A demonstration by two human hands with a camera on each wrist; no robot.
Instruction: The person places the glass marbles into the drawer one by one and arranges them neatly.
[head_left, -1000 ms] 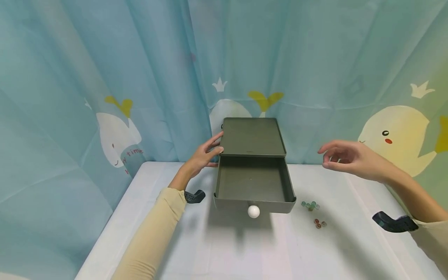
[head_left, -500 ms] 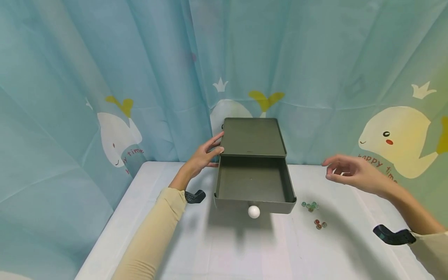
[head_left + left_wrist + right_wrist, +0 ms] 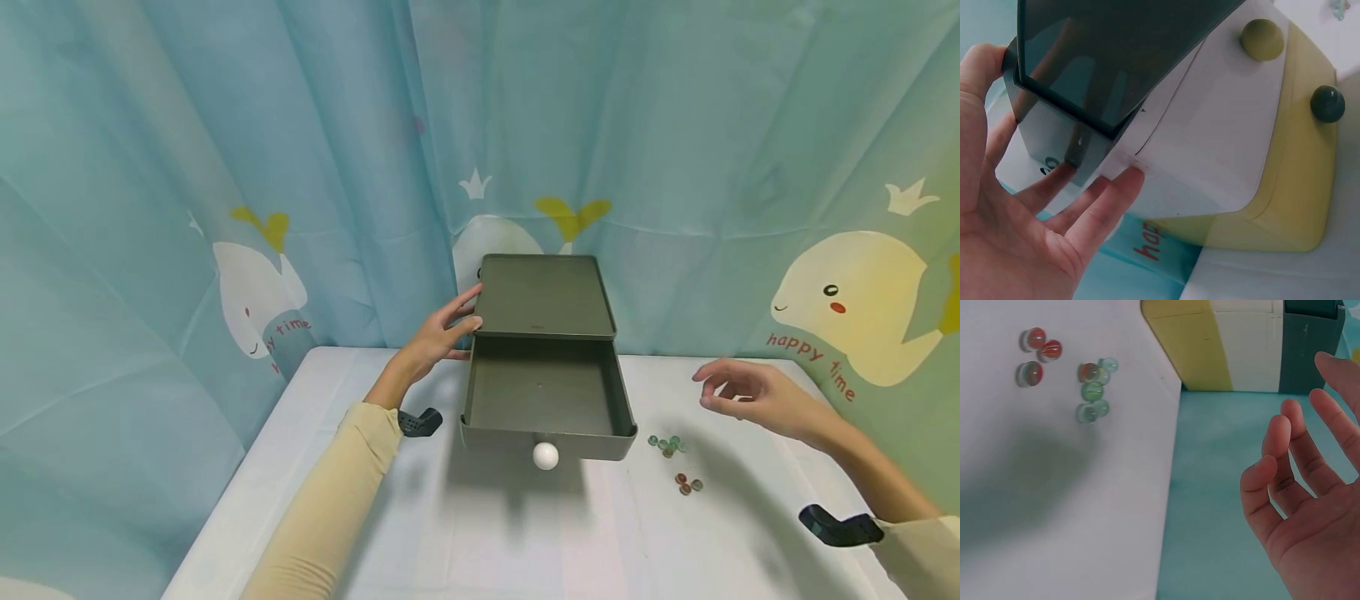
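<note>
A drawer unit with a dark green top section (image 3: pixel 546 293) stands toward the back of the table. Its top drawer (image 3: pixel 546 383) is pulled out, bare inside, with a white knob (image 3: pixel 546 456). My left hand (image 3: pixel 431 343) rests against the unit's left side, fingers fairly straight, thumb at the upper edge. White (image 3: pixel 1210 131) and yellow (image 3: pixel 1300 175) sections lie below the green one. My right hand (image 3: pixel 768 398) hovers right of the unit, fingers loosely bent, holding nothing. Below it lie several greenish marbles (image 3: pixel 667 444) and a few reddish marbles (image 3: pixel 684 483).
A white cloth covers the table (image 3: pixel 525 550). Behind it hangs a blue-green curtain (image 3: pixel 360 150) with whale prints. In the left wrist view, a yellow knob (image 3: pixel 1262 39) sits on the white section and a dark green knob (image 3: pixel 1327 104) on the yellow one.
My right hand has come down toward the table, still loosely bent and holding nothing. The left hand keeps its place on the unit, and the drawer and marbles stay put.
</note>
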